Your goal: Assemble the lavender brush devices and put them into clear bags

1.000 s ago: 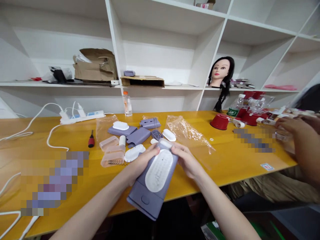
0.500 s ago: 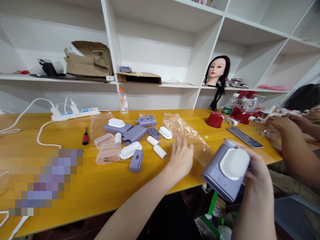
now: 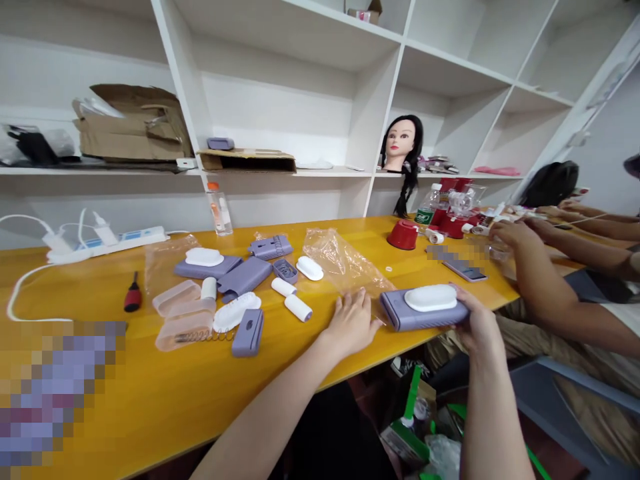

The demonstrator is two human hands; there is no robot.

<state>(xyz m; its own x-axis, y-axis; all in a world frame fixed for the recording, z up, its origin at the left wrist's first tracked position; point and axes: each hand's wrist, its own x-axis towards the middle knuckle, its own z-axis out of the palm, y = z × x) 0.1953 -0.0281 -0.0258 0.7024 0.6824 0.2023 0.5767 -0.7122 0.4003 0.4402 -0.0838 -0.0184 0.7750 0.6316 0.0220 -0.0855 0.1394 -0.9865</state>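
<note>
My right hand [image 3: 480, 325] grips one end of a purple plastic case [image 3: 400, 320], held nearly level at the table's front edge. On top of that case sits a white oval piece [image 3: 431, 298]. My left hand [image 3: 353, 325] lies palm down on the table, fingers spread, holding nothing. Left of it are two white cylinders [image 3: 299, 308] and another white oval piece [image 3: 310, 268]. Farther left lie several purple shell parts [image 3: 245, 279], a toothed white oval part [image 3: 236, 311], a coil spring [image 3: 203, 336], a small purple cap [image 3: 248, 333] and translucent peach trays [image 3: 184, 323].
A clear plastic bag [image 3: 340, 257] lies behind my left hand. Leftward are a red-handled screwdriver [image 3: 133, 295] and a white power strip [image 3: 113, 245]. A phone [image 3: 463, 267], a red cup [image 3: 403, 235] and a co-worker's arm [image 3: 545, 280] are on the right.
My right hand has lowered the purple case toward the table edge and turned it from tilted to nearly level. My left hand stays flat on the table; the view has shifted right.
</note>
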